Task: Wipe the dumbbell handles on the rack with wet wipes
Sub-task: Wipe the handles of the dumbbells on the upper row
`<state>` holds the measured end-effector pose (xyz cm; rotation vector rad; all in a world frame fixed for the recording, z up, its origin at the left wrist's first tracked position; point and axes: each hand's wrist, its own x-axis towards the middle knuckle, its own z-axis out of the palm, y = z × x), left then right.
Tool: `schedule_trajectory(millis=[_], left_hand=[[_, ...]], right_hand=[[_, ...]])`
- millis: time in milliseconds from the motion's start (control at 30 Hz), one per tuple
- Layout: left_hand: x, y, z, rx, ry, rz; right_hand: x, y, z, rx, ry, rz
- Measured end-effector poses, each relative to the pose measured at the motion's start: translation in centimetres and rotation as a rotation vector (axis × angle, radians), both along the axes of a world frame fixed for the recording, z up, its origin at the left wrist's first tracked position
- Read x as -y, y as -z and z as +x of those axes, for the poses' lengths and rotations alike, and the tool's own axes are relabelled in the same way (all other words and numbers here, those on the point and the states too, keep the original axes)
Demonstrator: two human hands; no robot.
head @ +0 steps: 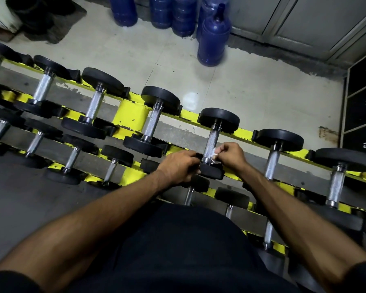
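Writing: the numbers 13, 14 and 15 are read, turned sideways, on the dark lockers (359,102) far to the right of the right hand; no brand or weight mark can be made out on the plates.
Dumbbell: a dumbbell (219,120) with round black end plates and a knurled silver handle (212,140) is seen lying across the top tier, directly between the two hands.
Right hand: the right hand (231,154) is curled, and a small white wipe (216,152) is pinched in its fingers and pressed to the near end of the handle.
Left hand: the left hand (178,166) is curled round the left side of the dumbbell's near plate.
Rack: the rack (131,117) is painted yellow, chipped in places, with black cradles; it runs out to both sides of the hands.
Other dumbbells: similar ones (152,121) are set in rows to the left and right of the hands, and on lower tiers beneath them.
Floor: pale tiles (251,96) are seen beyond the hands.
Bottles: large blue water bottles (213,39) stand on the floor, well beyond the hands.
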<state>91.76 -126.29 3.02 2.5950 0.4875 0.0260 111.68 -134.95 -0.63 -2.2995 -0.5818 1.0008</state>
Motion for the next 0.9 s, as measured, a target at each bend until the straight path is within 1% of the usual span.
schedule_trajectory(millis=[67,133,200,267,367,433,500,600,700,800,900], left_hand=[[0.0,0.0,0.0,0.0,0.001,-0.006],[0.1,0.0,0.0,0.008,-0.004,0.002],[0.1,0.0,0.0,0.004,-0.011,0.007],[0.1,0.1,0.0,-0.004,-0.022,0.01],[0.2,0.0,-0.1,-0.01,-0.02,0.007],[0.1,0.0,-0.1,-0.005,-0.015,0.004],[0.0,-0.1,0.0,-0.004,-0.006,0.003],[-0.2,0.0,0.0,-0.016,0.005,0.018],[-0.3,0.1,0.0,-0.011,0.02,0.019],[-0.4,0.1,0.1,-0.001,0.031,0.021],[-0.4,0.2,0.1,-0.004,0.027,0.022]], right_hand=[[-0.1,1.3,-0.1,-0.084,0.109,-0.031],[-0.6,2.1,-0.6,-0.15,0.121,-0.074],[-1.2,2.3,-1.3,-0.22,0.087,-0.101],[-1.6,1.4,-1.5,-0.285,0.007,-0.145],[-1.1,1.0,-0.1,-0.392,-0.082,-0.18],[-0.2,1.2,1.1,-0.421,-0.083,-0.179],[0.5,1.3,1.6,-0.407,-0.073,-0.175],[1.0,-0.2,1.2,-0.307,-0.094,-0.103],[1.2,-1.7,0.7,-0.147,-0.193,0.066],[0.5,-1.6,0.5,0.117,-0.175,0.281],[-0.9,-0.8,0.5,0.373,-0.142,0.374]])
